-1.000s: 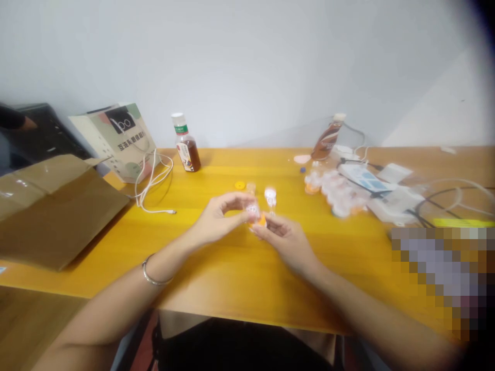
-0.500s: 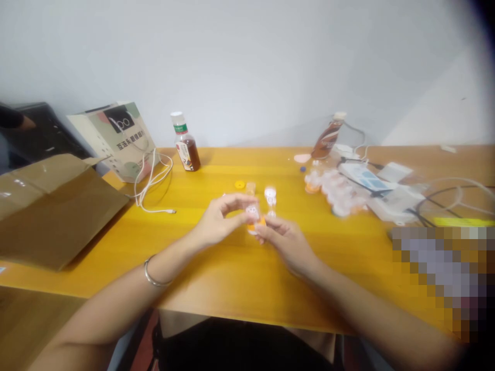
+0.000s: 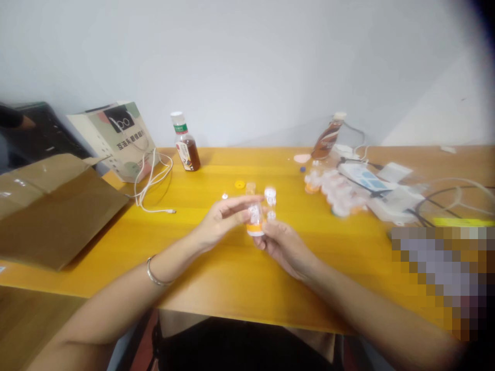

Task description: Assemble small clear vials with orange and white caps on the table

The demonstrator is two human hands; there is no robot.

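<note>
Here, mid-frame, a small clear container (image 3: 255,226) banded in orange sits between my left hand (image 3: 216,224), pinching its upper part, and my right hand (image 3: 284,245), gripping its base; its print is blurred. Upper left, Chinese characters mark a paper bag (image 3: 120,149).
</note>
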